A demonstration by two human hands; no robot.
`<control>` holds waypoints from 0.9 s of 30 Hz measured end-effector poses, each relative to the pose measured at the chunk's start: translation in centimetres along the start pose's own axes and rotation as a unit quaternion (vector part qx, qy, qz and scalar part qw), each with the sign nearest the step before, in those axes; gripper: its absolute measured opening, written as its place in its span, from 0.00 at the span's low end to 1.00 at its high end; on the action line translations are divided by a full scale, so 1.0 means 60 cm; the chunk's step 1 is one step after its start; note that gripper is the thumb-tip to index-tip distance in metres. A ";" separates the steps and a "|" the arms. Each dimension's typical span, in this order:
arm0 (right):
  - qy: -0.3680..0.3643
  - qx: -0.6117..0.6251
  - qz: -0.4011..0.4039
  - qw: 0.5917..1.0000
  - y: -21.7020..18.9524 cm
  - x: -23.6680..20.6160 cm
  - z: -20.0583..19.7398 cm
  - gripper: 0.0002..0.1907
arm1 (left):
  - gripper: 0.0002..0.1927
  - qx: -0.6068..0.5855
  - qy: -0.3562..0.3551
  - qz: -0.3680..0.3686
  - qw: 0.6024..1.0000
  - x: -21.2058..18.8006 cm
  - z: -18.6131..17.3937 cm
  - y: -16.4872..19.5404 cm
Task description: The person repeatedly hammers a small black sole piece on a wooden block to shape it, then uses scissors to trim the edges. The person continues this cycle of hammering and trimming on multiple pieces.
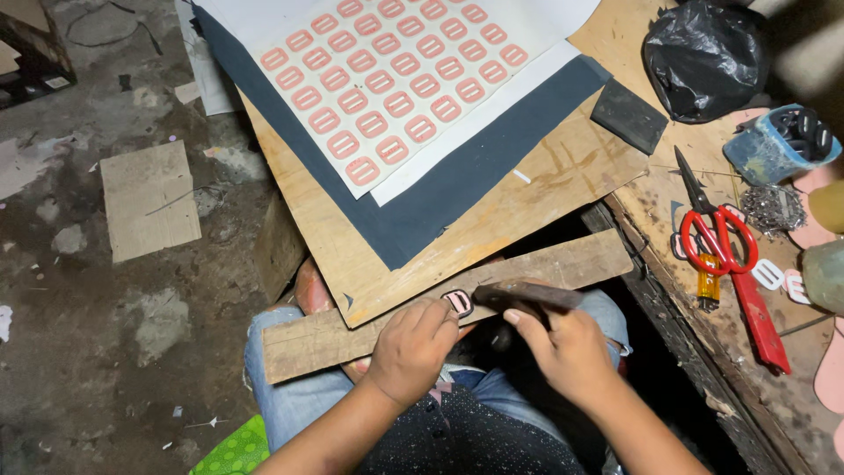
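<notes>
Buckle (457, 303): 1, left hand (411, 350) | hammer (526, 295): 1, right hand (570, 350)

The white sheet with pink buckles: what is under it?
Under the white sheet lies a dark blue sheet, and under that a plywood board. What lies between them beneath the covered middle cannot be seen.

From my feed, my left hand (411, 347) covers the near side of the small pink buckle piece (458, 303), so I cannot see how the fingertips pinch it. Just right of it, the dark tool (527, 295) in my right hand (567, 352) smears with motion, its head unclear. Both forearms run off the bottom edge. Far right of that hand, pale shapes (826, 369) are cropped.
</notes>
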State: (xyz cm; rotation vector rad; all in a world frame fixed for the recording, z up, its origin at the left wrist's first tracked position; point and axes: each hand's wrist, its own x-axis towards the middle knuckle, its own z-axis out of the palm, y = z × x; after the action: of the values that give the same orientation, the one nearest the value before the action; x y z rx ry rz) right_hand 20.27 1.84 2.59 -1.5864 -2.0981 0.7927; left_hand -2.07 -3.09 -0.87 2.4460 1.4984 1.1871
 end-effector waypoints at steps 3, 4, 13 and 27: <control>0.005 0.024 -0.062 0.998 -0.001 0.007 0.024 0.13 | 0.12 0.007 -0.001 -0.025 1.000 -0.003 0.012 0.001; 0.028 0.040 -0.108 0.993 -0.004 0.009 0.029 0.13 | 0.12 0.001 0.002 -0.034 0.999 -0.004 0.014 -0.001; -0.006 0.002 -0.184 0.983 -0.034 -0.002 0.017 0.24 | 0.08 -0.026 -0.011 -0.090 0.996 -0.014 0.024 -0.007; -0.036 0.006 -0.195 0.980 -0.041 0.002 0.014 0.21 | 0.08 -0.034 -0.016 -0.095 0.995 -0.021 0.025 -0.012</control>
State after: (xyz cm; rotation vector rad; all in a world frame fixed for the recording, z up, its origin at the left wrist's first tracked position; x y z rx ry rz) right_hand 17.94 1.30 3.54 -1.0977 -2.3468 0.7293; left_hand -2.00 -3.18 -2.97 2.2108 1.6122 1.1372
